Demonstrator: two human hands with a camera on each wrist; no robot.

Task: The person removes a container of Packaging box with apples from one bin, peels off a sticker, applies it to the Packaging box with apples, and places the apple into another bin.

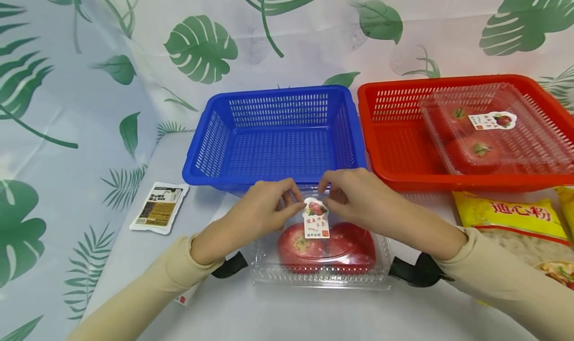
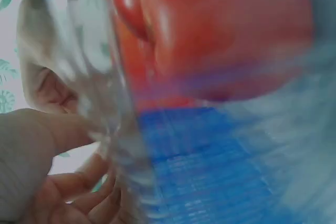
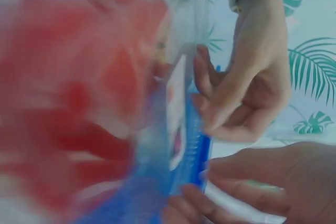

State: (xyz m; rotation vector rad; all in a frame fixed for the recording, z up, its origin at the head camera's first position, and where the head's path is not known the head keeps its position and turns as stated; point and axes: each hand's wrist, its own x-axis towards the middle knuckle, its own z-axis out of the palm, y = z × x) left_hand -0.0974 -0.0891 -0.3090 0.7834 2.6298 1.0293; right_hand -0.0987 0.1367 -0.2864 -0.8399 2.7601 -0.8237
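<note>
A clear plastic clamshell box with red fruits inside lies in front of me. On its lid is a white label with a fruit picture, print and a red stamp. My left hand is over the lid's left half, its thumb tip at the label's left edge. From the other side my right hand reaches in, thumb tip by the label's upper right edge. Both hands have loosely bent fingers with a gap between thumb and index finger. The right wrist view shows the label edge-on, beside the fingertips.
Behind the box stands a blue basket. To its right, a red basket holds another clear fruit box. Yellow pasta bags lie at right, a white-edged packet at left. A white slip shows under my left forearm.
</note>
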